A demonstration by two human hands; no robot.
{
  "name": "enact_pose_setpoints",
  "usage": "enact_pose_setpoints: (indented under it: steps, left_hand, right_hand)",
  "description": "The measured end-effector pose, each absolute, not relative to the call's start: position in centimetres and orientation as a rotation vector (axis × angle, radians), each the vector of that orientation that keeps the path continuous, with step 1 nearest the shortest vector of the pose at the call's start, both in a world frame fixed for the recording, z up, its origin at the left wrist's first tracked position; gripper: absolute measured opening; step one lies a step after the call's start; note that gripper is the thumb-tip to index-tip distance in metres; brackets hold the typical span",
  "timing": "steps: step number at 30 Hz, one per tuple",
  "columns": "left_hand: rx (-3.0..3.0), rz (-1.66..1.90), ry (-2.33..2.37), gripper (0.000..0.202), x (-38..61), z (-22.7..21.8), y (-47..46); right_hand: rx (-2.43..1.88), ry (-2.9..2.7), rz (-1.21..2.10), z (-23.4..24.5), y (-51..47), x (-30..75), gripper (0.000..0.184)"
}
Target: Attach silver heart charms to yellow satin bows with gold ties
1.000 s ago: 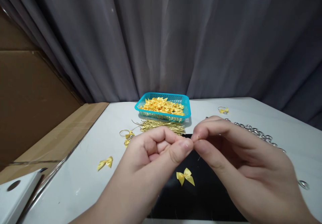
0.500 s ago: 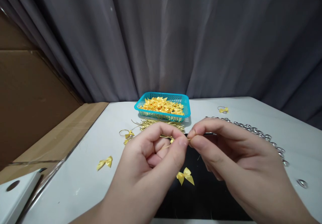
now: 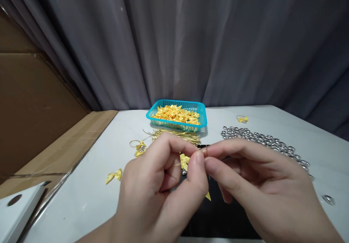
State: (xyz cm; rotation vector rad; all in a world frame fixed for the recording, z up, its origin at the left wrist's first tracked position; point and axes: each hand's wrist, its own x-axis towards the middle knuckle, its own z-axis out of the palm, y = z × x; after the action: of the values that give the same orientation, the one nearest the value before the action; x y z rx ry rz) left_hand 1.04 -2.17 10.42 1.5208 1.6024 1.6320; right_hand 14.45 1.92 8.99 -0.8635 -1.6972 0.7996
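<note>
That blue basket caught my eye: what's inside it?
The blue basket holds a heap of yellow bows; whatever lies beneath the top ones is covered and can't be seen.

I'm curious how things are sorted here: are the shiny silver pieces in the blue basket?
No, the silver pieces lie spread on the white table, while the blue basket holds yellow bows.

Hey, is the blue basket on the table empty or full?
Partly full: yellow bows are heaped inside the blue basket, while bare mesh shows on its back wall above them.

Craft workspace, grey curtain [image 3: 169, 46], white table [image 3: 84, 177], basket [image 3: 203, 116] of bows [image 3: 174, 114]
</note>
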Motion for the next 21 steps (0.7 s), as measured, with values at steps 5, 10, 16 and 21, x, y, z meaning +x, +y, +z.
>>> enact_pose_setpoints:
  steps: [5,10,16,21]
  left_hand:
    - [1.702,1.627,1.530,0.009,0.5,10.0,-1.9]
    - [1.766,1.626,1.527,0.011,0.2,9.8,-2.1]
    - [1.794,1.617,1.519,0.012,0.2,10.0,-2.1]
    - [1.796,1.620,1.524,0.012,0.1,10.0,-2.4]
  right_hand:
    - [-0.888,-1.716,0.773,8.9,2.1,14.3,0.002]
    - [-0.934,-1.645,0.793,9.0,1.5,13.9,0.006]
    - [-0.863,-1.570,0.799,9.2,1.0,13.4,0.010]
    - [-0.864,-1.555,0.829,9.2,0.9,13.3,0.008]
